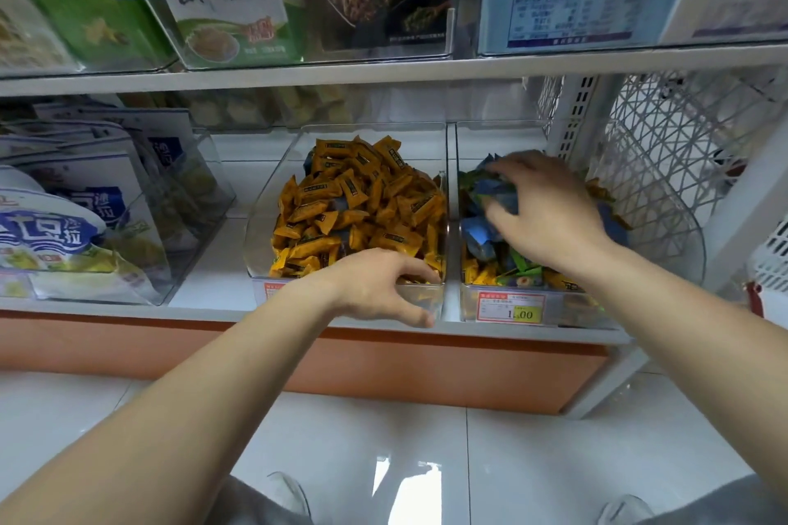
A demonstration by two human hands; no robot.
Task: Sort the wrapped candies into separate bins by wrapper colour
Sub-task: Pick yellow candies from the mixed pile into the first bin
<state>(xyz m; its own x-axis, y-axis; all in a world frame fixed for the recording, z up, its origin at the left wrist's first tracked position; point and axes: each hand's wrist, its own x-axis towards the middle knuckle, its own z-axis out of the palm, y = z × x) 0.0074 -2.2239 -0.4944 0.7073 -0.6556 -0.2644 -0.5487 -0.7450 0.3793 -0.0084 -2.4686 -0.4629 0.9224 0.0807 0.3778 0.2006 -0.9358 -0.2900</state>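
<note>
Sorting sweets at the low shelf: one hand digs, the other steadies.

The right hand (541, 205) is down in the right bin (567, 307), fingers curled round a clump of blue candies (494, 192), though blur hides how many. That bin is a jumble of blue, green candies (522, 262) and some orange, so it seems to be where the picking happens. The left hand (375, 286) looks to pinch the near wall of the left bin (264, 226), fingers over the rim and thumb outside, probably to keep it from sliding. Orange candies (362, 205) nearly fill this bin, with a few blue strays among them. The upper shelf (298, 70) hangs low over both bins and cramps the reach. A white mesh basket (665, 149) crowds the far right, and snack bags (64, 226) stand well left.
</note>
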